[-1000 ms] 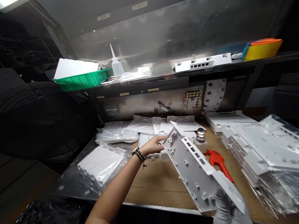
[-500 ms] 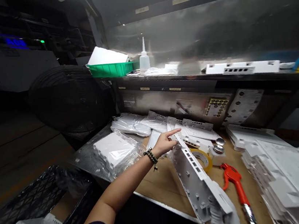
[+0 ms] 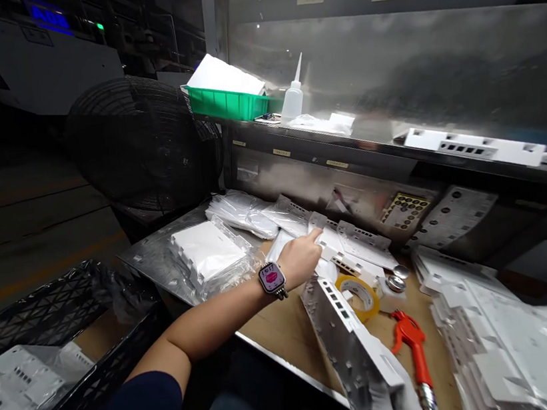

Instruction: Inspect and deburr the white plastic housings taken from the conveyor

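Observation:
My left hand [image 3: 301,256], bare with a watch [image 3: 272,278] on the wrist, is over the middle of the bench with curled fingers. It is at the upper end of a white plastic panel [image 3: 354,335]. What its fingers hold, if anything, is hidden. My right hand [image 3: 398,407], in a white glove, grips the lower end of that panel, which is tilted and has a row of square slots along its edge. Behind lie more white panels [image 3: 362,237]. A roll of yellow tape [image 3: 359,296] and a red air blow gun [image 3: 412,341] are beside the held panel.
Bagged white parts [image 3: 209,250] lie at the left, and a stack of white panels [image 3: 511,328] at the right. A black crate [image 3: 56,314] stands on the lower left, near a large fan [image 3: 140,148]. The shelf above holds a green tray [image 3: 227,102] and a squeeze bottle [image 3: 293,100].
My left hand's outstretched index finger has curled in, and the wrist has turned so the watch face shows. The held panel remains in my right hand. The camera view has tilted and shifted.

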Tool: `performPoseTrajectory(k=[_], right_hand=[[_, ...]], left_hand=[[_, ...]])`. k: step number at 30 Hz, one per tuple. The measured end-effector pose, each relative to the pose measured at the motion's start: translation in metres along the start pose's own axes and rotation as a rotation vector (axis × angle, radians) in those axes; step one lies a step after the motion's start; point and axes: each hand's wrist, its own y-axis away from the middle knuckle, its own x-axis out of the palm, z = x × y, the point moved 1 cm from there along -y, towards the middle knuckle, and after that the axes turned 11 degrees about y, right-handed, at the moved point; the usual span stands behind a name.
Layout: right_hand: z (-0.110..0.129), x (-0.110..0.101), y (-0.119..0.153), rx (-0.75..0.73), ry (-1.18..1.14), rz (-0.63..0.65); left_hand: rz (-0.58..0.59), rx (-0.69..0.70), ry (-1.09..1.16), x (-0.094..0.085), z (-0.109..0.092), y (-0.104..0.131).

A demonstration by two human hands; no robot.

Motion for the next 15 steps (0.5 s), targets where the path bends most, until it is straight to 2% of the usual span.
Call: performPoseTrajectory(k=[3,9,12,15], right_hand=[[0.009,-0.005,-0.005,-0.057,-0.007,0.048],[0.017,-0.022,-0.021,-0.108,-0.026,0.070],[0.007,-0.034,-0.027,0.000,-0.006,0.050],[-0.005,-0.044,-0.029,0.204,0.029,0.016]], left_hand=[[0.055,-0.055,-0.098,-0.010,0.004,-0.003],[0.137,0.078,-0.109,-0.024,0.014,-0.005],[0.161,0.053,-0.099,-0.022,0.021,0.001],[0.178,0.001,-0.050,-0.011,0.024,0.009]])
